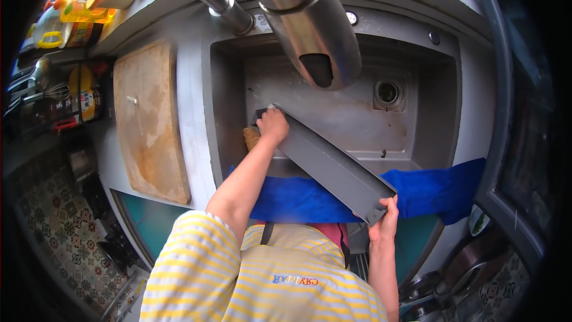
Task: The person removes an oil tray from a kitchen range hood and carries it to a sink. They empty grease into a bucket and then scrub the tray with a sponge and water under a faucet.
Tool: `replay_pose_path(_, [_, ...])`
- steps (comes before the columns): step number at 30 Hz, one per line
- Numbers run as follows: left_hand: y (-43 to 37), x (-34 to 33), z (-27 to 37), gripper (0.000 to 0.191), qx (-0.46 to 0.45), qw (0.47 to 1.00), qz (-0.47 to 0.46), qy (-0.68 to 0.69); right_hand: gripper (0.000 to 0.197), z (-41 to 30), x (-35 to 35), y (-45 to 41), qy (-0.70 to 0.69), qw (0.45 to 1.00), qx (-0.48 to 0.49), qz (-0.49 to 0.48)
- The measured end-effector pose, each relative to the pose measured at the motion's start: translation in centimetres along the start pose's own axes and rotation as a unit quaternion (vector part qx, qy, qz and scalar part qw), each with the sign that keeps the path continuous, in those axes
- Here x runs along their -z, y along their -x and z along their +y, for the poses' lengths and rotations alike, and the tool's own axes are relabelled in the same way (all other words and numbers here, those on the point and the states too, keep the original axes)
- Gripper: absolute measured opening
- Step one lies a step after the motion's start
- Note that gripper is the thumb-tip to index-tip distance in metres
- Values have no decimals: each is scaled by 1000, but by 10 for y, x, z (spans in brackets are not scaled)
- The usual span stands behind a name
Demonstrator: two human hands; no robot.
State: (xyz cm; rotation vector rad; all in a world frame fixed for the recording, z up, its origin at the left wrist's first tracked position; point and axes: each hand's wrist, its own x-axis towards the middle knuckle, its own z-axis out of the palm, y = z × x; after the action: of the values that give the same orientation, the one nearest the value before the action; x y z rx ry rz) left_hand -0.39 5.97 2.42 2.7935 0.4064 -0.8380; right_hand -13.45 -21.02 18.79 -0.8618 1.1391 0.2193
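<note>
A long grey metal tray or trough (330, 161) lies slantwise over the front of a stainless steel sink (313, 112). At its far left end is my left hand (272, 126), with a small whitish thing at the fingertips that I cannot make out. My right hand (385, 221) grips the near right end, thumb on the rim. Beneath the trough, a blue cloth (295, 194) drapes over the sink's front edge. A brown, rough-textured scrubber or sponge (251, 138) is partly hidden by my left forearm.
Over the sink hangs a large metal faucet head (313, 40). The drain (387, 93) is at the back right. A stained wooden cutting board (149, 125) lies on the left counter, with bottles (71, 18) behind it. A dark-framed glass panel (505, 98) stands at the right.
</note>
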Motion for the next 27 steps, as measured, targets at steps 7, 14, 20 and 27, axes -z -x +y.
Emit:
replay_pose_path(7, [55, 0, 27, 29, -111, 993, -6, 38, 34, -2, 1, -2, 11, 1000, 10, 14])
replay_pose_path(14, [28, -2, 16, 29, -58, 995, -74, 24, 32, 5, 16, -11, 18, 999, 23, 14])
replay_pose_path(20, [18, -11, 2, 25, -19, 1000, -6, 13, 31, -2, 9, -11, 20, 1000, 7, -2])
replay_pose_path(27, [33, -4, 28, 29, -23, 994, -90, 62, 30, -2, 13, -13, 12, 1000, 6, 20])
